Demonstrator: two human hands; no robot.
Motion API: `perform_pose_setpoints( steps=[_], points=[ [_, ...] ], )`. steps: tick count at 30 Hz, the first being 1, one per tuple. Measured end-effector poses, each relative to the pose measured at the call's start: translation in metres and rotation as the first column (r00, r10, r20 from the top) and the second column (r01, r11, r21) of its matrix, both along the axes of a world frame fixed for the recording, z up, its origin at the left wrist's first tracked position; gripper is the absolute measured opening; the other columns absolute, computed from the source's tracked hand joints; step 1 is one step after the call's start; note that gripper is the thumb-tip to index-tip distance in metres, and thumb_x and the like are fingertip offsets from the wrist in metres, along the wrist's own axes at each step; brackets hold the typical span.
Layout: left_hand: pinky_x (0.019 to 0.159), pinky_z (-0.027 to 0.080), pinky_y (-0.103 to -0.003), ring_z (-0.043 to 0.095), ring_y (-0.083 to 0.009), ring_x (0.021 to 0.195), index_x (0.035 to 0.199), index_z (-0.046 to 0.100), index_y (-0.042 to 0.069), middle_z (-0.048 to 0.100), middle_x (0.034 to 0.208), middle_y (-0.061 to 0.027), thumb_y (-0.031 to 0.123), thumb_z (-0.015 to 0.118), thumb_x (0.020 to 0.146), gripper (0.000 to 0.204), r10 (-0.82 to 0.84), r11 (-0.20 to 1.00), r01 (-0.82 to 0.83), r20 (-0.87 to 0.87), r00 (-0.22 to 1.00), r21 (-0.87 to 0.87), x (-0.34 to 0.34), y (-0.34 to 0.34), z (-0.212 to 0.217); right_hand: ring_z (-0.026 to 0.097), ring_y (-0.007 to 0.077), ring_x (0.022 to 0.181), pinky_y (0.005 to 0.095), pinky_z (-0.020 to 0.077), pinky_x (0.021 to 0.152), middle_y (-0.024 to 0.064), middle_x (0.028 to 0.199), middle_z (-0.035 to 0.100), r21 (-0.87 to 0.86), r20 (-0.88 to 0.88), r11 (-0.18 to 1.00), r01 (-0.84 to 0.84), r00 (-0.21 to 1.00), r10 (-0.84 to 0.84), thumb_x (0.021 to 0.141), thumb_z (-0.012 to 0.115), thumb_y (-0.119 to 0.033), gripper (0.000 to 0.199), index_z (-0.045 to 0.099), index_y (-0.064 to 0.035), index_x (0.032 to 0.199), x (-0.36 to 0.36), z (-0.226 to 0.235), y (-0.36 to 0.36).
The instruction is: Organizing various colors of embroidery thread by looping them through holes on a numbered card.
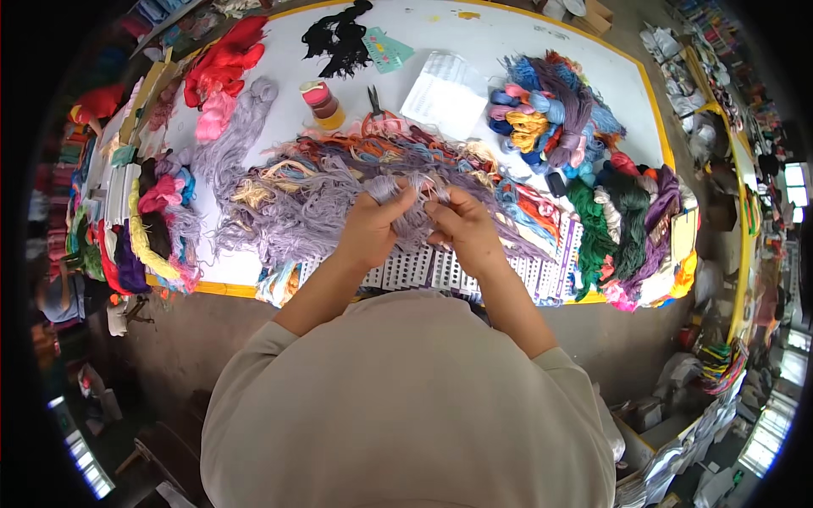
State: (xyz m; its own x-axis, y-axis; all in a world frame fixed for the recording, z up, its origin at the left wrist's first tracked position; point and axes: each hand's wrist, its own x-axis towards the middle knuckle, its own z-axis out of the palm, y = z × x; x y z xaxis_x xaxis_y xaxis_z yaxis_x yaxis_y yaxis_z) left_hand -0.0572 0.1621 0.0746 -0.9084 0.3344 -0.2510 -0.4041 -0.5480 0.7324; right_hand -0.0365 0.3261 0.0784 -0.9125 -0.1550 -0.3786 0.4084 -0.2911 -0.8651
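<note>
A lavender thread bundle (412, 223) is stretched between my two hands above the near middle of the table. My left hand (369, 230) is closed round its left side, thumb on top. On the other side, my right hand (467, 232) pinches strands of it between thumb and fingers. Under and beside the hands spreads a tangled heap of lavender thread (292, 212), with orange, blue and cream strands along its far side. White cards with rows of dark holes (415, 269) lie along the near edge, partly covered by my hands and the threads.
Scissors (374, 102) and a jar-like container (322, 106) stand beyond the heap, near white paper (445, 93). Coloured skeins (542, 110) pile at the right, with green skeins (586, 220) nearer. Red thread (224, 63) lies far left; black thread (337, 38) lies at the back.
</note>
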Motion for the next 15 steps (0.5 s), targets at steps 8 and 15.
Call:
perform_pose_setpoints(
  steps=[8, 15],
  points=[
    [0.075, 0.048, -0.028, 0.061, -0.0137, 0.084, 0.098, 0.062, 0.004, 0.064, 0.089, -0.0026, 0.021, 0.061, 0.091, 0.018, -0.008, 0.928, -0.087, -0.253, 0.967, -0.362, 0.002, 0.001, -0.012, 0.044, 0.0047, 0.058, 0.0222, 0.0448, 0.056, -0.0031, 0.081, 0.058, -0.259, 0.068, 0.966, 0.014, 0.998, 0.004, 0.093, 0.058, -0.016, 0.008, 0.059, -0.0095, 0.097, 0.003, 0.005, 0.007],
    [0.066, 0.048, -0.028, 0.045, -0.0121, 0.057, 0.081, 0.052, 0.008, 0.04, 0.058, 0.0016, 0.02, 0.05, 0.096, 0.019, -0.169, 0.845, 0.071, 0.139, 0.976, 0.53, -0.04, -0.086, -0.009, 0.05, 0.0071, 0.065, 0.0237, 0.0444, 0.061, -0.0015, 0.084, 0.06, 0.29, -0.288, 0.935, 0.203, 0.95, -0.117, 0.097, 0.053, -0.024, 0.016, 0.06, -0.0097, 0.093, 0.012, -0.014, 0.068]
  ],
)
